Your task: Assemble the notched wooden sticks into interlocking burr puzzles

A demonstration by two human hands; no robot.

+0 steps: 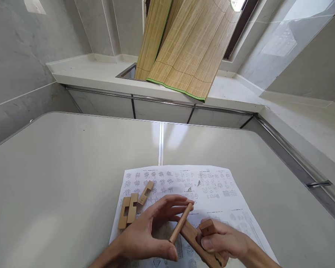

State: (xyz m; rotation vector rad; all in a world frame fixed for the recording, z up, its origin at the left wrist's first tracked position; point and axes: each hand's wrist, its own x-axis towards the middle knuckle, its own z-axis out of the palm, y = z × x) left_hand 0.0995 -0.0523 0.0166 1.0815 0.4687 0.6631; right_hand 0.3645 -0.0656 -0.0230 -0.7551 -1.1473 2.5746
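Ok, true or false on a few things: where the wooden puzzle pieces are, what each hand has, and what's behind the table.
1. The left hand holds a slim round wooden rod. True.
2. The right hand is empty. False: it grips notched wooden blocks.
3. Three loose notched wooden pieces lie on the printed white instruction sheet. True.
4. The sheet lies on the floor. False: it lies on the pale grey table.
5. A rolled bamboo mat leans on the counter behind. True.
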